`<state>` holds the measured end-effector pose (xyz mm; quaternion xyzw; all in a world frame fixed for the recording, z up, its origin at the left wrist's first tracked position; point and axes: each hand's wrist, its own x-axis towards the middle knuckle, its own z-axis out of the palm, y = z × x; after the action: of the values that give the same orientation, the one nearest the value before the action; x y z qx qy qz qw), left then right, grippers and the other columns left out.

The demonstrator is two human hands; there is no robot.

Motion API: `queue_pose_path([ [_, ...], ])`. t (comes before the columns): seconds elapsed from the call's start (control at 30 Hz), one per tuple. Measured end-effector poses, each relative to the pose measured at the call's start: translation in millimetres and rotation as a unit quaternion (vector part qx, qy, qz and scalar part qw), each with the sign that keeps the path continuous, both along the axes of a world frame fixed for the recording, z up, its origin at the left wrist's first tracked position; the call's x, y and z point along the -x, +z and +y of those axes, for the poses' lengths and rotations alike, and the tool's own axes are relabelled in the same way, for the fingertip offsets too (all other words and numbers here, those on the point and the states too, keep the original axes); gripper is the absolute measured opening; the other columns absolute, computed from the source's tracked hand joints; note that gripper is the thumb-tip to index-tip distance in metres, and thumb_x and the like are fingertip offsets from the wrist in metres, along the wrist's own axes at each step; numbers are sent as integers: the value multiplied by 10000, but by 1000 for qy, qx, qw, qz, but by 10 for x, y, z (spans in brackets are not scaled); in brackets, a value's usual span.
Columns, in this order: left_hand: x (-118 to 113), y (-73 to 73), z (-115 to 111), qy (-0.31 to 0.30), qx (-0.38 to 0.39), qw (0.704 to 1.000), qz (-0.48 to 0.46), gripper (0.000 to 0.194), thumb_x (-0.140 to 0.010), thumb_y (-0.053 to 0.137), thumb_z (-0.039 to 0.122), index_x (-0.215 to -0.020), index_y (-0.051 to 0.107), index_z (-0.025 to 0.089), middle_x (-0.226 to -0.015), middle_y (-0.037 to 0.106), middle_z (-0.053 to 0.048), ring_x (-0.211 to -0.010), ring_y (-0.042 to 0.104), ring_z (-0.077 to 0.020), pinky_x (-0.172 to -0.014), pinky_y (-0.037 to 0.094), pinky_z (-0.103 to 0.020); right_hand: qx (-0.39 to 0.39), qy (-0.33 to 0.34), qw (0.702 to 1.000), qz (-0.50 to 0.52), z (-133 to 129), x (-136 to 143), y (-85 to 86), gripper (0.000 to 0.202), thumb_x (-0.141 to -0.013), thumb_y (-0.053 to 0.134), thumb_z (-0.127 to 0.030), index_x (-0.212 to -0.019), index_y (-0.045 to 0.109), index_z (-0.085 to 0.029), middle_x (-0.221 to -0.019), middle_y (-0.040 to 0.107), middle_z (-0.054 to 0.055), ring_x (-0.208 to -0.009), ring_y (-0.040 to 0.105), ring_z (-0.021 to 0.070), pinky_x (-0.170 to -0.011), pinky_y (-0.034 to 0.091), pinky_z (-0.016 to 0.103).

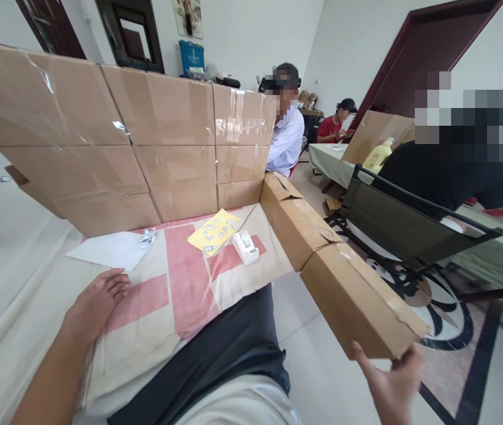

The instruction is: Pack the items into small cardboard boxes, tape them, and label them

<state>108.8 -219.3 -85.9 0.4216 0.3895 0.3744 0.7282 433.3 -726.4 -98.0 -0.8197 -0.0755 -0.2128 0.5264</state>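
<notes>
My left hand [103, 298] lies on the pink and white tablecloth [187, 271], holding nothing, its fingers loosely bent near a sheet of white paper [110, 248]. Small paper cutouts [147, 237] sit on that sheet's right corner. At the lower right, my right hand [393, 378] grips the near end of a long cardboard box [358, 295], thumb on one side and fingers on the other. Further in on the cloth are a yellow card [214, 231] bearing small white cutouts and a white tape dispenser [246, 247].
A wall of taped cardboard boxes [172, 171] stands along the back of the table. More boxes [296, 221] line its right side. Past them are a folding chair [411, 221] with a seated person in black, and other people at tables.
</notes>
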Motion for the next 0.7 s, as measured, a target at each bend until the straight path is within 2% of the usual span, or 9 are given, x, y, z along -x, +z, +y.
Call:
queue_pose_path([
  [0.1, -13, -13, -9, -14, -25, 1000, 10, 421, -681, 806, 396, -1023, 683, 185, -903, 698, -57, -878, 614, -206, -757, 555, -265, -28, -19, 999, 39, 279, -102, -72, 859, -573, 873, -560, -1272, 527, -199, -1159, 589, 100, -1120, 629, 372, -907, 571, 540],
  [0.23, -16, -82, 1, -24, -53, 998, 18, 462, -661, 849, 430, -1025, 688, 195, -911, 703, -39, -877, 622, -192, -776, 549, -247, -85, -4, 993, 79, 345, -254, -34, 698, -637, 845, -542, -1169, 590, -169, -1080, 630, 104, -1070, 645, 359, -881, 563, 522],
  [0.37, -9, -182, 39, -18, -57, 998, 32, 545, -577, 915, 475, -1004, 703, 211, -892, 708, -16, -858, 627, -176, -778, 535, -235, -146, 8, 988, 47, 314, -317, -9, 805, -554, 920, -470, -1215, 570, -171, -1103, 622, 89, -1037, 643, 312, -885, 555, 497],
  [0.43, -7, -225, 50, -20, -59, 997, 39, 548, -574, 923, 488, -1006, 714, 223, -901, 712, -9, -869, 627, -172, -792, 526, -232, -154, 12, 988, 29, 373, -333, -9, 868, -551, 926, -461, -1274, 543, -171, -1140, 606, 93, -1025, 645, 296, -898, 554, 508],
  [0.5, -7, -253, 50, -23, -64, 996, 49, 535, -583, 924, 493, -1007, 724, 234, -913, 713, -3, -876, 620, -165, -796, 513, -226, -129, 17, 992, -5, 493, -362, -15, 940, -554, 922, -464, -1345, 506, -174, -1230, 568, 115, -1087, 625, 310, -950, 538, 546],
  [0.6, -15, -264, 33, -27, -74, 994, 69, 514, -596, 916, 516, -990, 731, 243, -917, 707, -2, -883, 608, -168, -787, 497, -232, -50, 22, 998, -43, 739, -426, -36, 1025, -546, 918, -473, -1405, 453, -161, -1330, 479, 153, -1190, 560, 347, -984, 527, 564],
  [0.7, -30, -251, 10, -31, -90, 991, 90, 484, -622, 890, 552, -970, 731, 254, -909, 697, 1, -895, 600, -176, -790, 486, -244, 14, 35, 999, -29, 987, -510, -74, 1031, -596, 888, -502, -1428, 391, -148, -1322, 441, 163, -1128, 566, 334, -919, 566, 520],
])
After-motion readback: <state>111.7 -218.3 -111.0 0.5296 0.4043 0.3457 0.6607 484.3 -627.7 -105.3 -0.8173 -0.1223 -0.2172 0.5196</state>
